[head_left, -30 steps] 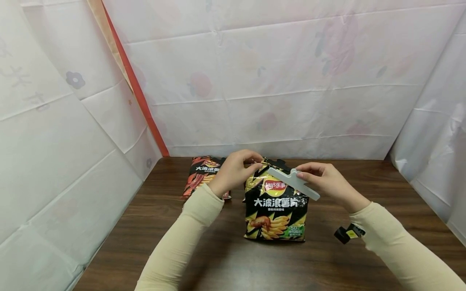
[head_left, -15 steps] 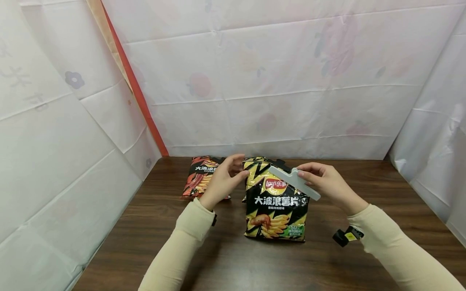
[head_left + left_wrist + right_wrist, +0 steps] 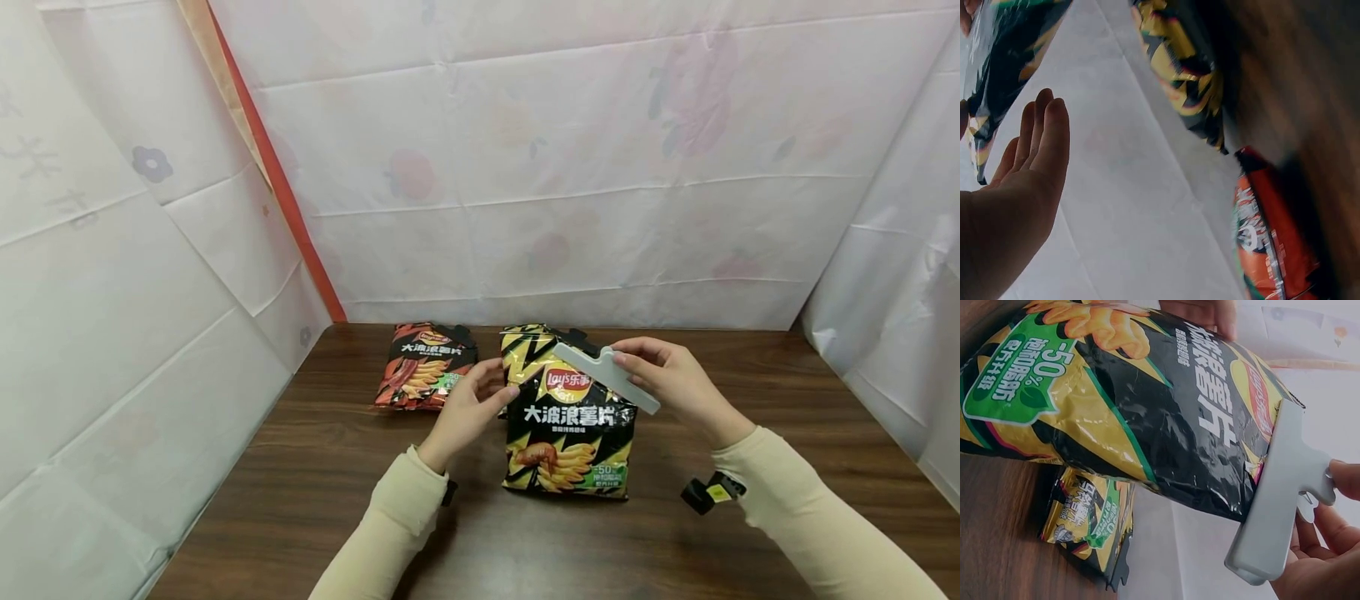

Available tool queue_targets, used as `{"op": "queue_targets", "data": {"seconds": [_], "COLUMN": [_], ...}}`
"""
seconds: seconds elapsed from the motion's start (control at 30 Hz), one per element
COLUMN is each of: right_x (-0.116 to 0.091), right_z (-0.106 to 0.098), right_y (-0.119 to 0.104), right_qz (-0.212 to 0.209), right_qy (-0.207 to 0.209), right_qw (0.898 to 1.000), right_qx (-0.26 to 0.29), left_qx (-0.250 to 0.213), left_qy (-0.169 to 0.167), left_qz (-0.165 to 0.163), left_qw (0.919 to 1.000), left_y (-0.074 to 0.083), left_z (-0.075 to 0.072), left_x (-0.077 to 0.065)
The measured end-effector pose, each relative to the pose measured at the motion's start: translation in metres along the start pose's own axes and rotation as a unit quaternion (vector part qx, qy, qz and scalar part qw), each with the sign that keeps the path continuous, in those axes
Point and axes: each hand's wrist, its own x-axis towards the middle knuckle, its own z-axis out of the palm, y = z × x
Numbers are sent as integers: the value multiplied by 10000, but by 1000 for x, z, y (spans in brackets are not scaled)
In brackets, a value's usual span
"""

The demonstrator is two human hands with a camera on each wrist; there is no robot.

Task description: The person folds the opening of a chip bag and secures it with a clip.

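A black-and-yellow bag of potato chips (image 3: 566, 429) is held up at the middle of the table. Across its upper right corner sits a pale grey bag clip (image 3: 606, 375), slanting down to the right. My right hand (image 3: 671, 379) pinches the clip's handle between thumb and fingers, as the right wrist view also shows. At the bag's left edge is my left hand (image 3: 467, 410). In the left wrist view the left hand's fingers (image 3: 1047, 137) are straight behind the bag's edge, with the thumb on the other side; whether they touch it is unclear.
Behind the held bag stands a second black-and-yellow chip bag (image 3: 1091, 519) with a dark clip. A red chip bag (image 3: 420, 367), also with a dark clip (image 3: 462, 336), lies at back left on the brown wooden table (image 3: 300, 467). White printed sheeting (image 3: 570, 167) encloses the back and sides.
My left hand has come off the bag's upper left corner and moved down along its left edge. The right hand and the clip have stayed almost still.
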Motion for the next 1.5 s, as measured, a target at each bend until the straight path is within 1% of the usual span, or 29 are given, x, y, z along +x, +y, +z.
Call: {"op": "queue_targets", "data": {"seconds": [0.13, 0.27, 0.5, 0.7, 0.93, 1.13, 1.37, 1.5], "right_x": [0, 0, 0, 0, 1, 1, 0, -2], "right_z": [1, 2, 3, 4, 6, 6, 5, 4], "right_y": [2, 4, 5, 8, 10, 12, 17, 23], "right_qz": [23, 61, -5, -107, -49, 44, 66, 68], "right_qy": [-14, 3, 116, 211, 280, 333, 327, 357], "right_qw": [9996, 9991, 9997, 9996, 9995, 9992, 9972, 9955], "right_qx": [268, 424, 202, 130, 167, 211, 667, 875], "left_qx": [42, 130, 166, 133, 69, 164, 202, 203], "left_qy": [-202, -434, -771, -988, -993, -957, -977, -989], "left_qz": [-142, -180, -225, -263, -101, -122, -108, -25], "left_qw": [9997, 9988, 9966, 9947, 9950, 9952, 9950, 9949], "left_y": [-6, -11, -18, -23, -27, -27, -27, -27], "left_z": [3, 7, 13, 15, 19, 20, 20, 20], "left_x": [-4, -8, -14, -20, -21, -23, -24, -25]}}
